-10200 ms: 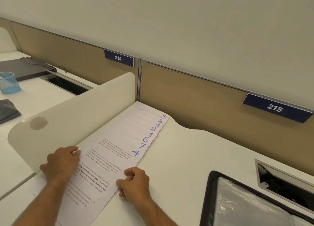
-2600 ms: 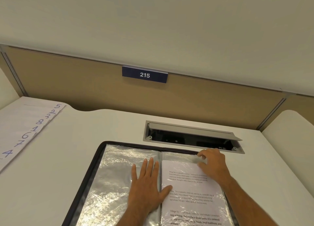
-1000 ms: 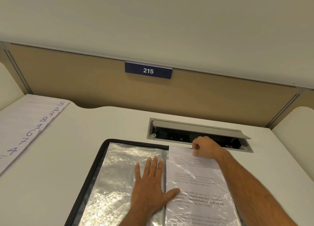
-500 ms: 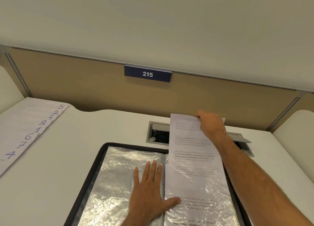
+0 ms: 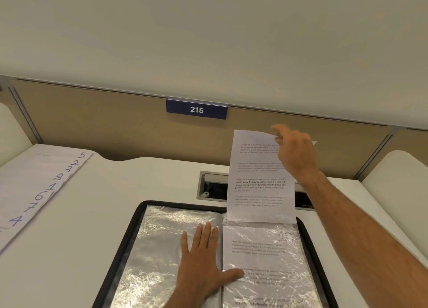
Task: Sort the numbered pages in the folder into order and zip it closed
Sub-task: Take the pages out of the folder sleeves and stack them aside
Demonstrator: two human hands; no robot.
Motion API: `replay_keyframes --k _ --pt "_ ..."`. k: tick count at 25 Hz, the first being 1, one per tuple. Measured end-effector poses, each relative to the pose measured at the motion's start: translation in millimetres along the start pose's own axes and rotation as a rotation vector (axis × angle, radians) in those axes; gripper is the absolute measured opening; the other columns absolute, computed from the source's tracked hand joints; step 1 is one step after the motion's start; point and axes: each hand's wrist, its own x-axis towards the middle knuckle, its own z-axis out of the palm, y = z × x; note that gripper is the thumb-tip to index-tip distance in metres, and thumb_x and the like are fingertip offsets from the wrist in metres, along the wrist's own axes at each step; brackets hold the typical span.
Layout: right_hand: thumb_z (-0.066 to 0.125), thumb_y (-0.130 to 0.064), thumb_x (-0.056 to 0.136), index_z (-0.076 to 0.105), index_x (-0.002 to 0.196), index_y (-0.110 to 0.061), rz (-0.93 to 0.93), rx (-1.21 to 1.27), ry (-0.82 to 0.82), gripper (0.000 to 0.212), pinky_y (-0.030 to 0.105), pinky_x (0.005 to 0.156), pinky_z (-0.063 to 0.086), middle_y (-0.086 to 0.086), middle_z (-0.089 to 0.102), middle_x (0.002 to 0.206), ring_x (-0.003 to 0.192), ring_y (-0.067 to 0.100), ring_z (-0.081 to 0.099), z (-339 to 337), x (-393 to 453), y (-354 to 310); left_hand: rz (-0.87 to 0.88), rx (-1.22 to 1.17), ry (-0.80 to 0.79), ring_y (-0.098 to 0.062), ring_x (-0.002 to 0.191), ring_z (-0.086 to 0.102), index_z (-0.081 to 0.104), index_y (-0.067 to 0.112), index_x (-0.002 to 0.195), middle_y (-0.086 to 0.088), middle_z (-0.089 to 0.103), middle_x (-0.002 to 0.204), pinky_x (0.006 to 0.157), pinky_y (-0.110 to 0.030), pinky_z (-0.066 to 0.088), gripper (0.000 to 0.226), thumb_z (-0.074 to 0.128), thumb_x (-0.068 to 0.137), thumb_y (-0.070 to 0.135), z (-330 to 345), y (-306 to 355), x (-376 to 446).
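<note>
My right hand (image 5: pixel 295 153) pinches the top edge of a white printed sheet of paper (image 5: pixel 259 180), fingers and thumb curled onto it, index finger sticking up past the edge. The sheet hangs upright, its bottom edge just at the far end of the right-hand clear plastic sleeve (image 5: pixel 264 263), where another printed page marked 10 lies inside. My left hand (image 5: pixel 201 261) lies flat, fingers straight and spread, pressing the crinkled empty sleeve on the left page with the thumb reaching across the spine onto the right sleeve. Both sleeves belong to the open black zip-edged folder (image 5: pixel 129 233) near me on the white desk (image 5: pixel 81 249). At far left on the desk sits a fanned row of white pages (image 5: pixel 34 187) numbered in blue ink: 5, 2, 3, 8, 1, 6, 7, 4. Behind the folder I see a grey cable hatch (image 5: pixel 213 187), and on the tan partition a dark blue plate reading 215 (image 5: pixel 196 109).
</note>
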Motion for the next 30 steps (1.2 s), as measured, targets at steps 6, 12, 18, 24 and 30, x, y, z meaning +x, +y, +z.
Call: replay_keyframes --k 6,12,18,24,30 --pt "0.067 0.005 0.087 0.063 0.123 -0.004 -0.04 0.034 0.05 0.037 0.049 0.072 0.058 0.015 0.075 0.082 0.072 0.034 0.071 -43.3 15.5 -11.6 -0.011 -0.073 -0.081 -0.021 0.153 -0.013 -0.009 0.024 0.159 0.002 -0.012 0.167 0.12 -0.06 -0.008 0.131 0.031 0.061 0.102 -15.0 -1.2 9.2" --pt "0.062 -0.003 0.095 0.05 0.14 -0.007 0.002 0.259 -0.098 0.047 0.023 0.067 0.052 0.014 0.075 0.102 0.083 0.029 0.07 -86.7 19.5 -57.8 0.061 -0.691 0.498 -0.008 0.14 0.032 0.024 0.028 0.155 0.016 0.031 0.153 0.119 -0.031 0.025 0.093 0.076 0.081 0.052 -78.8 -10.9 -2.7" --pt "0.058 -0.007 0.098 0.03 0.153 -0.019 -0.032 0.398 -0.253 0.063 0.009 0.059 0.047 0.002 0.072 0.099 0.076 0.014 0.065 -107.4 25.7 -114.8 -0.03 -0.944 0.779 -0.014 0.137 0.038 0.035 0.025 0.151 0.005 0.041 0.152 0.112 -0.038 0.035 0.085 0.081 0.081 0.039 -151.9 -33.0 -10.5" --pt "0.061 -0.009 0.097 0.025 0.155 -0.022 -0.077 0.494 -0.348 0.069 0.015 0.074 0.056 0.002 0.072 0.102 0.088 0.017 0.068 -115.4 28.3 -169.3 -0.019 -1.187 0.828 -0.015 0.094 0.069 0.072 0.021 0.098 0.008 0.074 0.097 0.076 -0.034 0.059 0.017 0.066 0.095 0.036 -178.7 -75.5 -48.2" --pt "0.082 -0.026 0.081 0.022 0.153 -0.029 0.384 0.746 -0.106 0.094 0.037 0.097 0.05 -0.01 0.052 0.134 0.114 0.013 0.057 -81.3 3.9 -199.8 -0.098 -1.236 0.823 -0.015 0.074 0.071 0.071 0.017 0.085 0.003 0.075 0.081 0.067 -0.034 0.057 0.019 0.061 0.099 0.025 -190.5 -121.9 -81.4"
